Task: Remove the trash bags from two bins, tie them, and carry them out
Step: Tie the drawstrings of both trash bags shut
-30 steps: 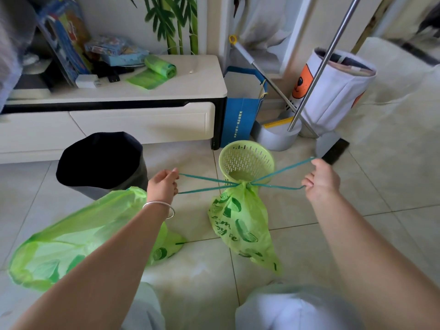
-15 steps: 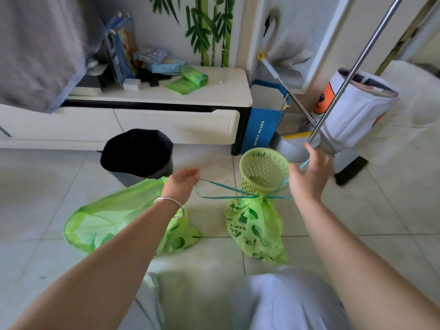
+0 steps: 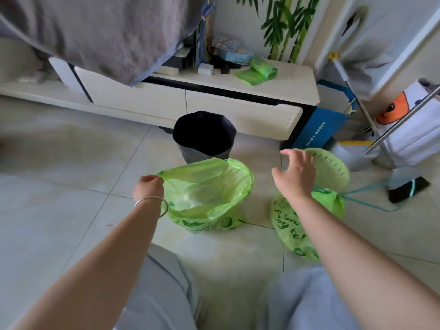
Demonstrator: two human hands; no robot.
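While the left hand (image 3: pixel 148 186) pinches the near rim of the open green bag (image 3: pixel 207 194), its grip is clenched on that thin plastic edge, and a silver bangle (image 3: pixel 152 203) circles the wrist. This bag sits on the tiled floor (image 3: pixel 59 198) with its mouth gaping wide, crumpled at the base. Just behind it stands the dark bin (image 3: pixel 204 136), unlined and upright, in front of the low cream cabinet (image 3: pixel 238 110), whose surface carries a roll of green bags (image 3: pixel 259 71). Further right, the right hand (image 3: pixel 295 172) hovers with fingers spread and the grip released, touching nothing that can be made out. Under and beyond that hand lies the second green bag (image 3: pixel 290 229), gathered shut at the neck, with its teal drawstrings (image 3: pixel 371 203) trailing loose across the floor to the right. The pale green basket bin (image 3: pixel 331 167) stands just behind the tied bag, partly hidden by the hand. At the far right a metal pole (image 3: pixel 402 122) slants across a white fabric bag (image 3: pixel 412 136).
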